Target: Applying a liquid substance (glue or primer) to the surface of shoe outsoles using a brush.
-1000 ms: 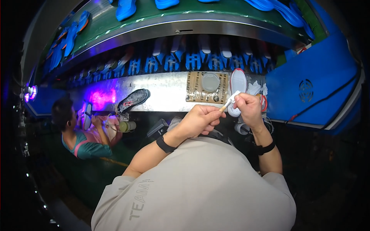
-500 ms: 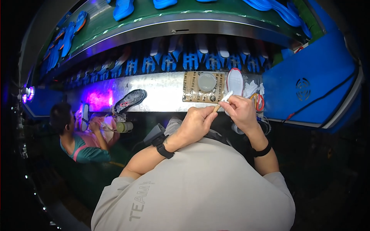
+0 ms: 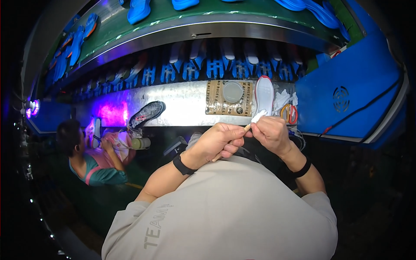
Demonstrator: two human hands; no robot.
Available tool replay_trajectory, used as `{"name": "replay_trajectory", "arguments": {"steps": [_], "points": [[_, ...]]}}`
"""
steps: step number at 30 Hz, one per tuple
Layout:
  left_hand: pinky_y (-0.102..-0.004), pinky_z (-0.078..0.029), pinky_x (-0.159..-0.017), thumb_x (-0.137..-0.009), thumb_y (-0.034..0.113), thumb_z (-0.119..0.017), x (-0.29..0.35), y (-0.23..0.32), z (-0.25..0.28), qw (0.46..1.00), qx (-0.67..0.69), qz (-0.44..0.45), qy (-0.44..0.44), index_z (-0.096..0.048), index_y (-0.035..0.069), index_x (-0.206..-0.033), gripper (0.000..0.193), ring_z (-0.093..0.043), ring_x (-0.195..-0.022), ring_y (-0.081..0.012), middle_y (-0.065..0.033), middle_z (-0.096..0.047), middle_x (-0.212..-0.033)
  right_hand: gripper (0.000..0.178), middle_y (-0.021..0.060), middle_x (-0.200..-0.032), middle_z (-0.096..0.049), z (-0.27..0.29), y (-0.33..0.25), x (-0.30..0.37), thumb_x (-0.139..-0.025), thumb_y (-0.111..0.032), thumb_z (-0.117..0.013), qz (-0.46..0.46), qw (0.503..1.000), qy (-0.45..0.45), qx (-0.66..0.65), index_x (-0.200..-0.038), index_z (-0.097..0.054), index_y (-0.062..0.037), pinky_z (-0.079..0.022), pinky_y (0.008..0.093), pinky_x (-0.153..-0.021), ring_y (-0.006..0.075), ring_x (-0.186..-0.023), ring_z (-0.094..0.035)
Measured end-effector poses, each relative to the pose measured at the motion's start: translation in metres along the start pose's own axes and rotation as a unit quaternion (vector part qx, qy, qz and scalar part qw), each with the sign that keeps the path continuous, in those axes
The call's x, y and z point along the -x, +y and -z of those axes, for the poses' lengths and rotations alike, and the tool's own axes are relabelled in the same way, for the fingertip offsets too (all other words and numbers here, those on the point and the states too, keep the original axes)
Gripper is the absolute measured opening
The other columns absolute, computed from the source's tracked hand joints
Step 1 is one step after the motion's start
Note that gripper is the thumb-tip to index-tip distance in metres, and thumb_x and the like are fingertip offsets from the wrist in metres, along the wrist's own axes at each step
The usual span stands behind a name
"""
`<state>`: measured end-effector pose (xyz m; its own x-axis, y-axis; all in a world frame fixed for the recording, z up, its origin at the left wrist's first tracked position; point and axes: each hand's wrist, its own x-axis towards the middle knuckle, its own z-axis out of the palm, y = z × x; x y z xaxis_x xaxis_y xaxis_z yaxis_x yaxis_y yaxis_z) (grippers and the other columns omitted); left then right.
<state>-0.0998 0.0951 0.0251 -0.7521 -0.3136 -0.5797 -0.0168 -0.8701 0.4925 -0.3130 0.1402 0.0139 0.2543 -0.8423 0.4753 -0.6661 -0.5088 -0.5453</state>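
Observation:
A thin tan stick (image 3: 247, 128) with a white cloth wad (image 3: 259, 115) at its far end is held between my hands. My left hand (image 3: 223, 139) is closed round the stick, whose lower end pokes out below the fingers. Close by, my right hand (image 3: 273, 133) pinches at the base of the white wad; its fingertips partly hide the join. Just beyond the wad lies a shoe (image 3: 264, 96) with a white sole facing up and a red edge at the toe.
A brown printed sheet (image 3: 212, 102) bears a round grey lid-like disc (image 3: 233, 92). White scraps (image 3: 284, 98) and orange-handled scissors (image 3: 293, 115) lie at the right. A dark shoe (image 3: 147, 113) rests left on the metal bench (image 3: 182, 104). A co-worker (image 3: 97, 151) sits far left, holding a shoe.
Both hands have drawn slightly toward me. My right hand has turned, its fingers more curled at the wad, and the stick's lower end now shows beneath my left hand.

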Motion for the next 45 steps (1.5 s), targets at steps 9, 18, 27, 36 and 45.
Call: {"name": "replay_trajectory", "arguments": {"steps": [9,18,27,36,45], "points": [[-0.031,-0.045,-0.053,-0.086,0.001,-0.068,-0.021,-0.015,-0.005,0.69,-0.509,-0.485,0.171,-0.065,-0.003,-0.119,0.034,-0.055,-0.053,-0.0203,-0.0127,-0.058,-0.068,0.022,0.0113,-0.061,-0.053,-0.009,0.007,0.001,-0.088,-0.009,-0.067,-0.083,0.994,0.048,-0.054,-0.07,-0.056,-0.0018,-0.043,0.0383,-0.051,0.0295,-0.052,-0.054],[-0.0324,-0.047,-0.054,-0.079,-0.006,-0.071,-0.015,-0.009,-0.011,0.618,-0.527,-0.536,0.232,-0.066,-0.002,-0.108,0.029,-0.059,-0.061,-0.0241,-0.0117,-0.062,-0.079,0.024,0.0077,-0.061,-0.053,-0.012,-0.017,-0.007,-0.087,-0.016,-0.072,-0.167,0.98,0.105,-0.04,-0.073,-0.059,-0.0015,-0.038,0.0352,-0.046,0.0207,-0.047,-0.049],[-0.0315,-0.046,-0.053,-0.077,-0.004,-0.073,-0.013,-0.011,-0.001,0.642,-0.519,-0.523,0.214,-0.065,-0.002,-0.104,0.027,-0.059,-0.059,-0.024,-0.0106,-0.059,-0.073,0.021,0.0127,-0.063,-0.052,-0.023,-0.019,-0.016,-0.09,-0.009,-0.068,-0.162,0.974,0.134,-0.085,-0.075,-0.057,0.0004,-0.04,0.0379,-0.051,0.029,-0.052,-0.051],[-0.0314,-0.048,-0.058,-0.083,-0.001,-0.07,-0.002,-0.016,0.0,0.754,-0.442,-0.454,0.174,-0.068,-0.006,-0.106,0.023,-0.063,-0.065,-0.0225,-0.0148,-0.065,-0.078,0.025,0.0127,-0.06,-0.052,-0.011,-0.015,-0.016,-0.086,-0.006,-0.067,-0.116,0.986,0.022,-0.116,-0.066,-0.054,0.0003,-0.041,0.0374,-0.049,0.0292,-0.051,-0.054],[-0.0271,-0.046,-0.056,-0.085,-0.003,-0.068,-0.001,-0.014,0.007,0.765,-0.388,-0.475,0.195,-0.067,-0.007,-0.109,0.024,-0.058,-0.061,-0.0155,-0.0109,-0.064,-0.077,0.02,0.0126,-0.065,-0.057,-0.024,-0.015,-0.027,-0.087,-0.006,-0.065,-0.089,0.992,0.017,-0.085,-0.07,-0.056,0.0002,-0.042,0.0357,-0.05,0.027,-0.054,-0.057]]}}
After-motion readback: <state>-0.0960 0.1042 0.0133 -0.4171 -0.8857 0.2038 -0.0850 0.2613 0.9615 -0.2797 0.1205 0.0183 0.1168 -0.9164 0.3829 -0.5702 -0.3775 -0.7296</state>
